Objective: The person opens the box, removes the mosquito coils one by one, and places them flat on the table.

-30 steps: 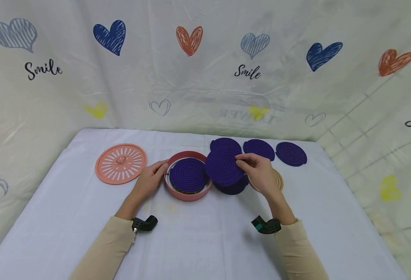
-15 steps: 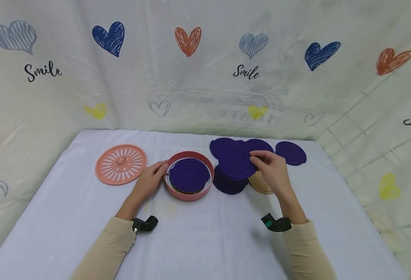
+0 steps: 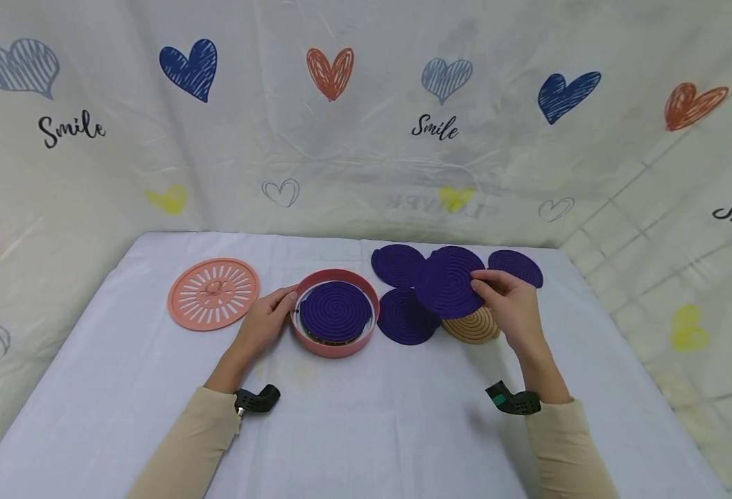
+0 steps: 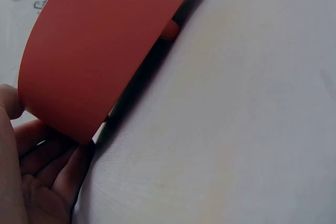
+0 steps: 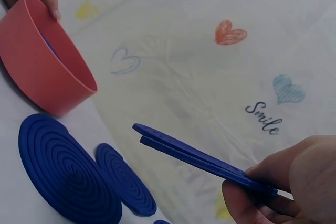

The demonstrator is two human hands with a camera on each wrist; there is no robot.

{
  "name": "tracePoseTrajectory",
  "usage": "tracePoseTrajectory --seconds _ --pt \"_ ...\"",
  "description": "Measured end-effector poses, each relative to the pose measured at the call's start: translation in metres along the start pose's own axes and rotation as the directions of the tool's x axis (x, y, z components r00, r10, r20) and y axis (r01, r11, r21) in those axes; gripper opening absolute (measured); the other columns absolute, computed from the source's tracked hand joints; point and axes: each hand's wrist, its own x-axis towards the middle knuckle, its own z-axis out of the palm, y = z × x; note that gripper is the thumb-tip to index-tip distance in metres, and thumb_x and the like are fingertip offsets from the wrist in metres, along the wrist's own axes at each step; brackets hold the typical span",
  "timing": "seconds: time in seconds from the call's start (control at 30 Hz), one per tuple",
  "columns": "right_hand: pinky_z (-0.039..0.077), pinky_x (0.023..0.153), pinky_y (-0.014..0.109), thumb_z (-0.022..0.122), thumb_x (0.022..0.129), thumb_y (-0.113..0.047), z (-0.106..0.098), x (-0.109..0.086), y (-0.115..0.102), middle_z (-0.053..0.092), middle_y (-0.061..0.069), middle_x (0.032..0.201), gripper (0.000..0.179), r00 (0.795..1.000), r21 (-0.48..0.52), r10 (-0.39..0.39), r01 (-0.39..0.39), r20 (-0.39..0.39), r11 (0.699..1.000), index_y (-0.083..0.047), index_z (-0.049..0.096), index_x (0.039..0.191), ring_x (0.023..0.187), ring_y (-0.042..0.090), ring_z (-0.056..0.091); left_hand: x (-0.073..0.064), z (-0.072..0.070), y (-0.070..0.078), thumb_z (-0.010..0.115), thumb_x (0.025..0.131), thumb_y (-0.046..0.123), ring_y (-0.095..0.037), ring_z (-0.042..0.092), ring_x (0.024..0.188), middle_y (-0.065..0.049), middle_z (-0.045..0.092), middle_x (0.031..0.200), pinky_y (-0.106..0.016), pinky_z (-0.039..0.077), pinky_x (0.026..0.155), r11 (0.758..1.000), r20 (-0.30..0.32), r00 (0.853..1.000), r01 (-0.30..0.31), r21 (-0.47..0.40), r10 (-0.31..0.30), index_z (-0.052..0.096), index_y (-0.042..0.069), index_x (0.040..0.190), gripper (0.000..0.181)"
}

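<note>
In the head view, my right hand (image 3: 511, 305) pinches a purple mosquito coil (image 3: 447, 284) at its right edge, above other coils. The right wrist view shows this held coil (image 5: 197, 156) edge-on, as two thin layers between thumb and fingers. My left hand (image 3: 266, 320) grips the left side of a coral-red round mosquito coil holder (image 3: 335, 351), thumb near the rim. Inside the holder lies another purple coil (image 3: 336, 312). In the left wrist view, the holder's wall (image 4: 100, 51) rests against my left fingers (image 4: 68, 174).
Right of the holder lie a front purple coil (image 3: 407, 319), a back purple coil (image 3: 397, 266) and a far-right purple coil (image 3: 514, 266). A tan coil (image 3: 473, 327) lies partly under the held one. The slotted coral lid (image 3: 213, 315) lies left on the white tablecloth (image 3: 341, 430).
My right hand has moved to the right with the purple mosquito coil, from beside the holder to above the coils at the right. The left hand stays on the holder.
</note>
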Motion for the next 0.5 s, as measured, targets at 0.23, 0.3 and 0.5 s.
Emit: tracePoseTrajectory --seconds 0.23,0.3,0.5 --pt "0.056 0.067 0.012 0.067 0.097 -0.021 -0.011 0.0 0.009 0.065 -0.023 0.091 0.031 1.0 0.011 0.014 -0.014 -0.028 1.0 0.001 0.07 0.118 0.08 -0.006 0.063 0.0 0.0 0.0 0.047 0.104 0.05 -0.027 0.053 0.137 -0.007 0.065 0.138 -0.049 0.041 0.116 1.0 0.001 1.0 0.007 0.0 -0.007 0.062 0.017 0.138 0.05" --pt "0.057 0.068 0.012 0.067 0.097 -0.021 -0.014 -0.001 0.01 0.065 -0.022 0.09 0.032 0.999 0.021 0.023 -0.022 -0.031 1.0 0.002 0.069 0.119 0.079 -0.006 0.063 -0.001 0.0 0.0 0.047 0.103 0.051 -0.026 0.053 0.137 -0.006 0.065 0.138 -0.049 0.041 0.116 1.0 0.001 1.0 0.006 -0.002 -0.006 0.062 0.018 0.138 0.05" --pt "0.057 0.068 0.012 0.066 0.097 -0.02 -0.019 -0.002 0.016 0.065 -0.022 0.089 0.032 0.997 0.05 0.062 -0.06 -0.051 0.997 0.004 0.068 0.119 0.078 -0.005 0.063 -0.001 0.0 0.001 0.047 0.103 0.052 -0.026 0.053 0.138 -0.006 0.065 0.138 -0.049 0.041 0.116 1.0 -0.001 1.0 0.012 0.001 -0.012 0.062 0.018 0.138 0.051"
